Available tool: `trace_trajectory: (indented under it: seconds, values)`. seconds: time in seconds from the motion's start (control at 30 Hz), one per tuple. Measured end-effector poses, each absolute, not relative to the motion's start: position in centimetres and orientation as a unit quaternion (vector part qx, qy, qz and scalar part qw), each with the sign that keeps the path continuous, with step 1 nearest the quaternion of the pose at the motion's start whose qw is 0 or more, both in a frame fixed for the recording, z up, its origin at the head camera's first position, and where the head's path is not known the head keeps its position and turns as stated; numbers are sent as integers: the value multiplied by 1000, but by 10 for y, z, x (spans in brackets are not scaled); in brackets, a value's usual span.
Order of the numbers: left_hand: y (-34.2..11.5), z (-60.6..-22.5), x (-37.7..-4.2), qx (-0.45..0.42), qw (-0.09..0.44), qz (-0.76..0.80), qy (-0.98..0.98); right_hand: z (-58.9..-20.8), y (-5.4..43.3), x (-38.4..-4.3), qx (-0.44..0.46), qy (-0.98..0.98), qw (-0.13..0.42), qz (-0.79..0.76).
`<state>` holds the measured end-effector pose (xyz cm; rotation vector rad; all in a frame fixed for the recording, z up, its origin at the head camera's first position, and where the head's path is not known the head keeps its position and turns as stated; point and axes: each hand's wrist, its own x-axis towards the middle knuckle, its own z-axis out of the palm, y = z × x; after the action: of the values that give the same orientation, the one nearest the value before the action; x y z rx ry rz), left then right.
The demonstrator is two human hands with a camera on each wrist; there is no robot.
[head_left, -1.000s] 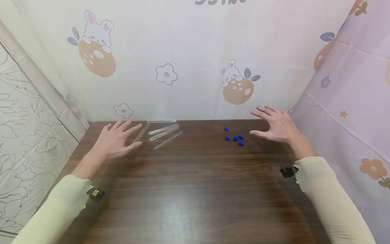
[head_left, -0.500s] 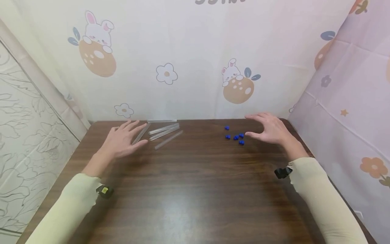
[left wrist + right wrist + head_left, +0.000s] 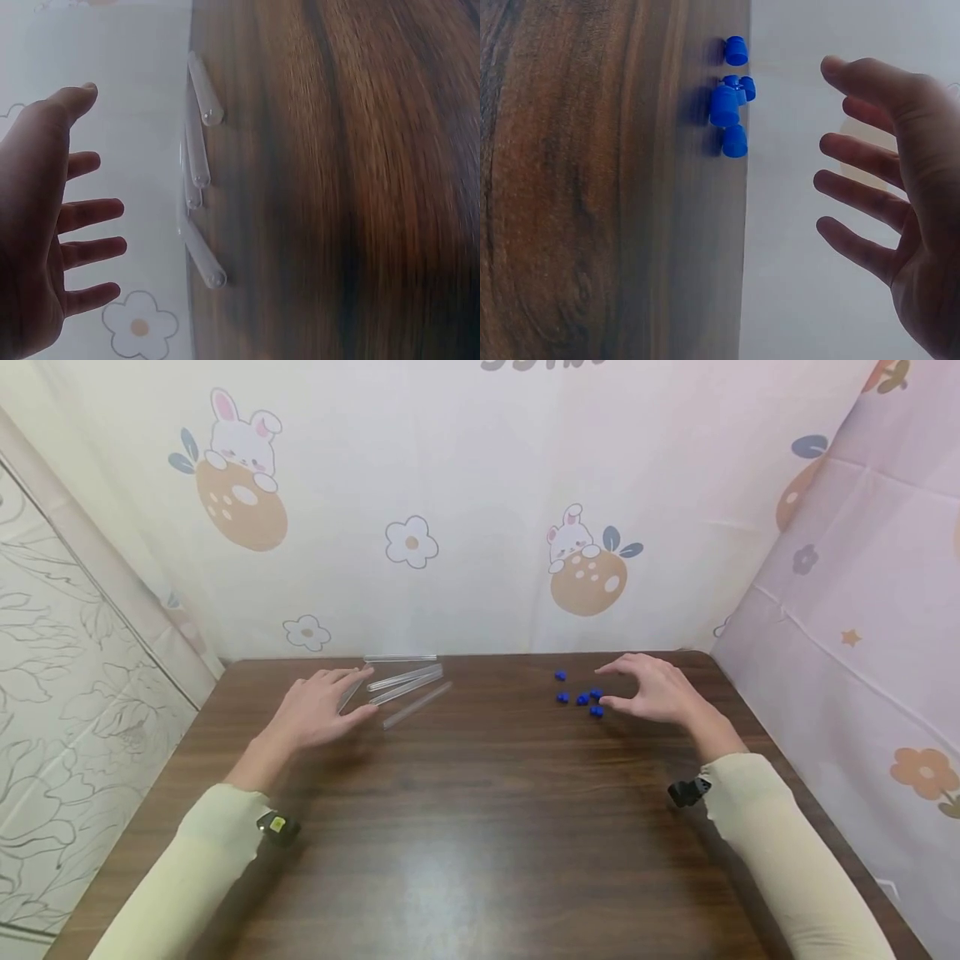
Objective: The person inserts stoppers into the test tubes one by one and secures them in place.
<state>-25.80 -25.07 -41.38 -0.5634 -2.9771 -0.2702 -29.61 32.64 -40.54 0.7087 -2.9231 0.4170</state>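
Several clear test tubes (image 3: 417,706) lie loosely at the back left of the table; in the left wrist view the rounded ends of the tubes (image 3: 196,154) face the camera. My left hand (image 3: 318,706) hovers at their left side, fingers spread and holding nothing, and it hides part of the leftmost tube. Toward the back right, several small blue stoppers (image 3: 582,699) sit in a loose group. My right hand (image 3: 652,689) is held just right of them, thumb and fingers apart with nothing between. The right wrist view shows the blue stoppers (image 3: 724,105) left of the fingertips.
The brown wooden table (image 3: 480,810) reaches back to a patterned curtain (image 3: 480,585). More curtain (image 3: 862,693) hangs along the right side, and a white panel with line drawings (image 3: 60,710) stands at the left.
Both hands have moved inward, the left one rightward to the tubes and the right one leftward and down to the stoppers. The right fingers have drawn closer together. Tubes and stoppers stay put.
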Motion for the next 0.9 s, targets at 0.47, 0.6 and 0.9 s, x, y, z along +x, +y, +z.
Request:
trace_trajectory:
  seconds: [0.47, 0.6, 0.9]
  values:
    - [-219, -422, -269, -183, 24, -171, -968, -414, 323, -299, 236, -962, 29, 135]
    - [-212, -426, -273, -184, 19, -206, -961, -416, 322, -301, 240, -960, 27, 138]
    - [-200, -434, -279, -200, 17, -213, -956, -422, 319, -303, 250, -959, 24, 133]
